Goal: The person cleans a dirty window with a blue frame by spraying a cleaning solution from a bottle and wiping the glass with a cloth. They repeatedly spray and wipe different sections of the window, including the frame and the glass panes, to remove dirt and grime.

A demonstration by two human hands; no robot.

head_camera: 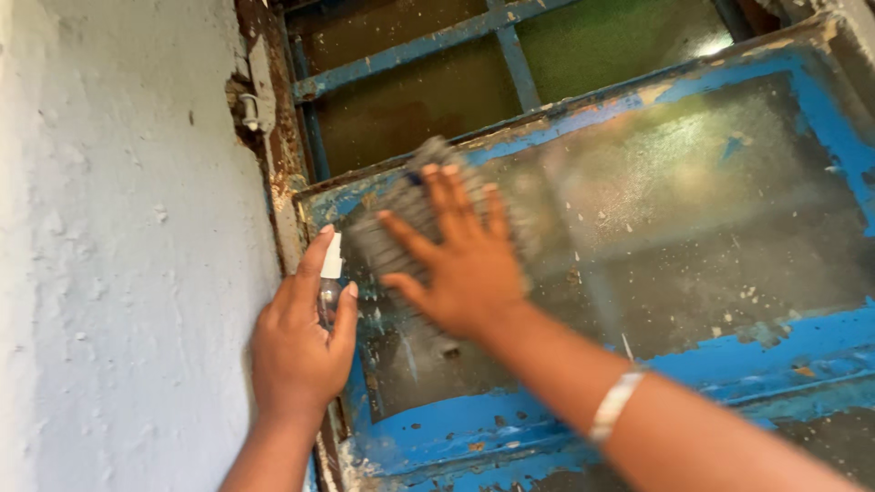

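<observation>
My right hand [460, 260] presses flat, fingers spread, on a grey cloth [401, 210] against the dirty glass pane [693, 210] of a window with a worn blue frame [756, 351]. The cloth sits at the pane's upper left corner. My left hand [296, 346] holds a small clear spray bottle [330, 278] with a white top, upright, at the left edge of the frame beside the wall. A white band circles my right wrist.
A rough pale wall [118, 255] fills the left side. A rusty hinge strip [273, 118] runs along the wall edge. Behind the open pane are blue window bars [515, 55] with dark greenish glass.
</observation>
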